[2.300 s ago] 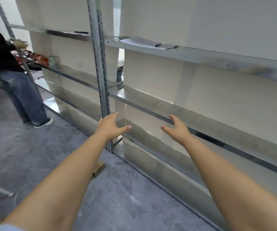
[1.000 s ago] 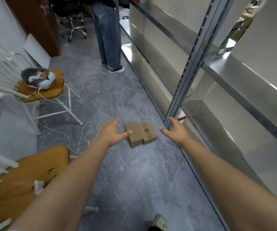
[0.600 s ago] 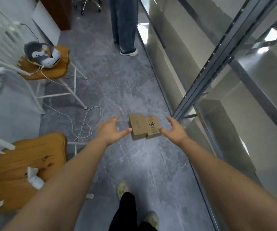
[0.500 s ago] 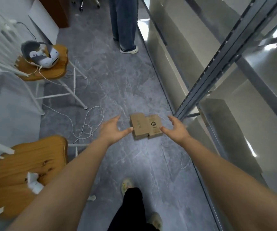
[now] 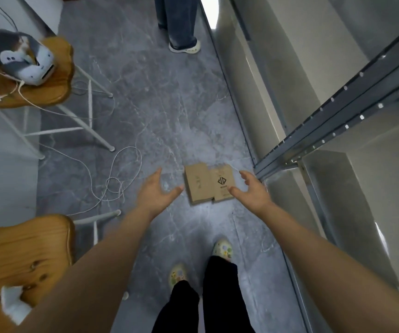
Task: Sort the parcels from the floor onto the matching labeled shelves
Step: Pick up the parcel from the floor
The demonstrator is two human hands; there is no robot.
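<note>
Two flat brown cardboard parcels lie side by side on the grey floor: a plain one (image 5: 197,183) on the left and one with a black diamond logo (image 5: 222,182) on the right. My left hand (image 5: 156,189) hovers open just left of them, thumb tip near the plain parcel's edge. My right hand (image 5: 250,189) is open at the logo parcel's right side, its thumb over that parcel's lower right corner. Neither hand grips anything. The metal shelf rack (image 5: 333,116) stands on the right, its upright post meeting the floor close to the parcels.
Two wooden chairs with white legs stand left: one (image 5: 56,75) bearing a grey-white headset (image 5: 18,58), another (image 5: 20,255) near me. A white cable (image 5: 119,174) loops on the floor. Another person's legs (image 5: 181,22) stand ahead. My feet (image 5: 222,248) are below the parcels.
My view swung from the shelves down to the floor. Both open hands have come lower and closer around the two parcels; my legs and feet have come into view.
</note>
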